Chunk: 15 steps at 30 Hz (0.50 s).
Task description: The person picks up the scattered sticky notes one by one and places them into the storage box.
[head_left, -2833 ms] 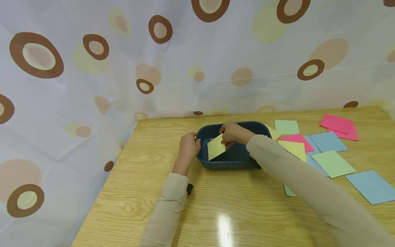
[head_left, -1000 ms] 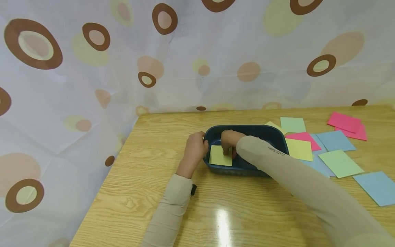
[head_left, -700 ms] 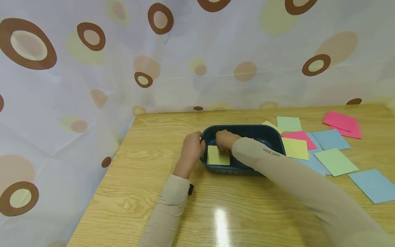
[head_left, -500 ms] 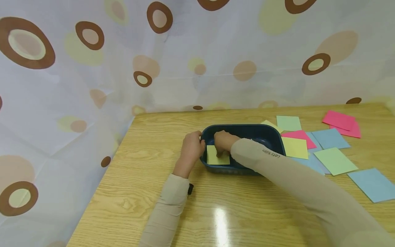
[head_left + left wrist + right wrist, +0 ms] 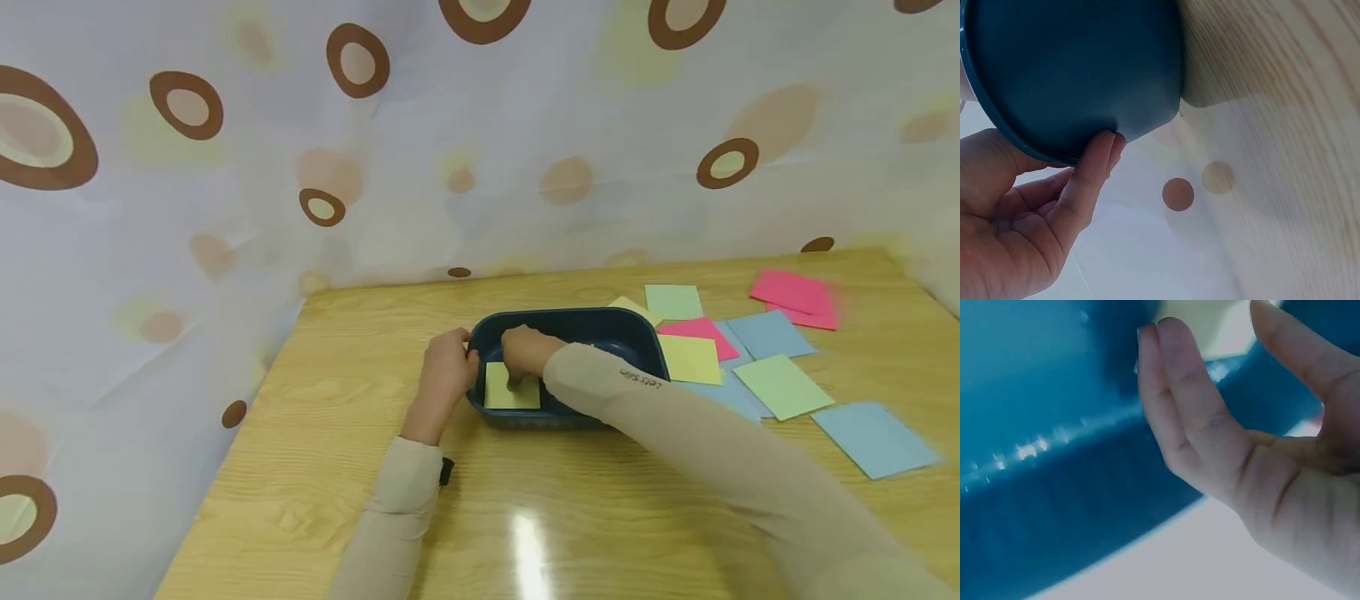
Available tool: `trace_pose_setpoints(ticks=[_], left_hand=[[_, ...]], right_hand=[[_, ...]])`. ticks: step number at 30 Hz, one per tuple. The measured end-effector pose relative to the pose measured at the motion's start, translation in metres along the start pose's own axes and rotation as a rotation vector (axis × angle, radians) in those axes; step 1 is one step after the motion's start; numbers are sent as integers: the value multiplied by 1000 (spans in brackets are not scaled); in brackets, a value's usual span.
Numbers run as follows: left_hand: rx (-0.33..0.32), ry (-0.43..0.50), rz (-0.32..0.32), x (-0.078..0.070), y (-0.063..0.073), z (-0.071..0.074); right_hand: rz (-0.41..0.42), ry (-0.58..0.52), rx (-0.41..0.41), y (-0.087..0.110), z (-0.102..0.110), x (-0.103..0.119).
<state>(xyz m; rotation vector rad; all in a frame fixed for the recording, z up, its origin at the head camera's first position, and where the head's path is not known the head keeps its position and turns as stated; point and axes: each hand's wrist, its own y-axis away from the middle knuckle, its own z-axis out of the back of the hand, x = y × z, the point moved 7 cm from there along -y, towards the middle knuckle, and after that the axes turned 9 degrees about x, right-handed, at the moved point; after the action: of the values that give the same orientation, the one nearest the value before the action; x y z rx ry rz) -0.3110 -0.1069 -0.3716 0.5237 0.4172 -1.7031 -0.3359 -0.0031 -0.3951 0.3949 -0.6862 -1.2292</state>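
A dark blue plastic tub [image 5: 551, 420] stands on the table, and its wall [image 5: 1085, 69] fills the top left of the left wrist view. My left hand [image 5: 441, 375] grips the tub's left rim, with the thumb and fingers on either side of the edge. Inside the tub, a yellow sticky note [image 5: 498, 393] lies at the left end. My right hand [image 5: 529, 354] reaches in over it, fingertips touching the note. In the right wrist view, the right hand's fingers [image 5: 1200, 406] extend with the thumb apart from them. The contact under the fingertips is partly hidden.
Right of the tub lie loose sticky notes: yellow [image 5: 690, 359], green [image 5: 783, 387], blue [image 5: 873, 438] and pink [image 5: 797, 293], some overlapping. The wooden table [image 5: 337, 483] meets a patterned curtain [image 5: 420, 208] at the back and left.
The right hand has lowered the yellow note from a tilted hold onto the tub's floor, and its fingers now rest on it. The left hand keeps its grip. The head view has shifted slightly.
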Motion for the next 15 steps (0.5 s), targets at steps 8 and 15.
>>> trace_pose_setpoints(ticks=[8,15], left_hand=[[-14,5,-6,-7,6,-3],[17,-7,-1,-4,10,0]], right_hand=[[345,-212,-126,86,69,-49],[247,-171,-360,118,82,-157]])
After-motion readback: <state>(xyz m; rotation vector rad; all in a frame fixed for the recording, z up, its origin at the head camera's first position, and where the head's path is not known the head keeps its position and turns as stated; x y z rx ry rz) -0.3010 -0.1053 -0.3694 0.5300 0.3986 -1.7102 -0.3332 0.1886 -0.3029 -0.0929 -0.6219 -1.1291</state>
